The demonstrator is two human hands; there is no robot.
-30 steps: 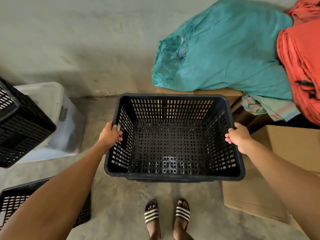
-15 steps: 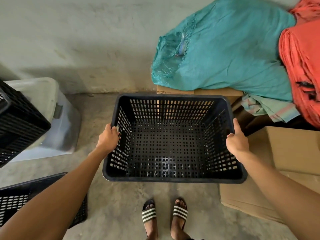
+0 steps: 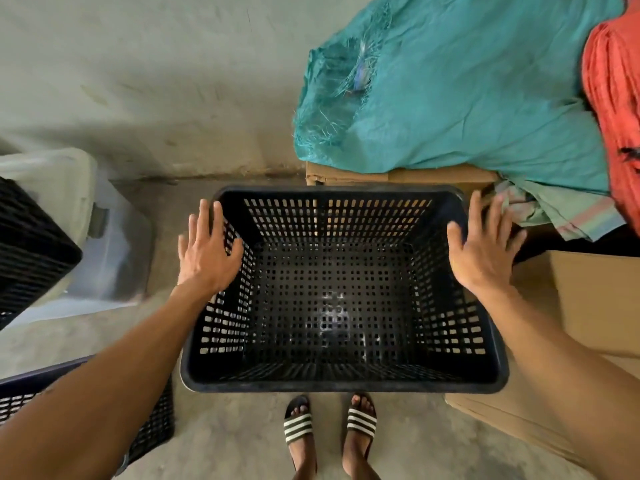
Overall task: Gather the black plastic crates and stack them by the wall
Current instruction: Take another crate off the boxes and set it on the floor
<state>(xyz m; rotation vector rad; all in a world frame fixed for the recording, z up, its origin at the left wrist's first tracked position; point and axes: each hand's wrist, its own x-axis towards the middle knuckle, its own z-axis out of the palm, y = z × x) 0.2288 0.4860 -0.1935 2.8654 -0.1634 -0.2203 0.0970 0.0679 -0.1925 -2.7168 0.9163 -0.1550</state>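
Note:
A black perforated plastic crate (image 3: 341, 384) stands upright on the concrete floor close to the wall (image 3: 138, 81), its open top facing me. My left hand (image 3: 204, 251) hovers over its left rim with fingers spread and holds nothing. My right hand (image 3: 485, 251) hovers over the right rim, also spread and empty. A second black crate (image 3: 31, 251) sits tilted at the far left on a clear bin. A third black crate (image 3: 152, 420) lies on the floor at the lower left, partly hidden by my left forearm.
A clear plastic storage bin (image 3: 114, 244) stands by the wall at left. Cardboard boxes (image 3: 588, 306) flank the crate on the right, with a teal sack (image 3: 467, 91) and an orange sack (image 3: 613, 98) piled behind. My sandalled feet (image 3: 329, 431) stand just before the crate.
The crate has gone down to the floor by the wall. Both hands have let go of its rims and opened, fingers spread above the sides.

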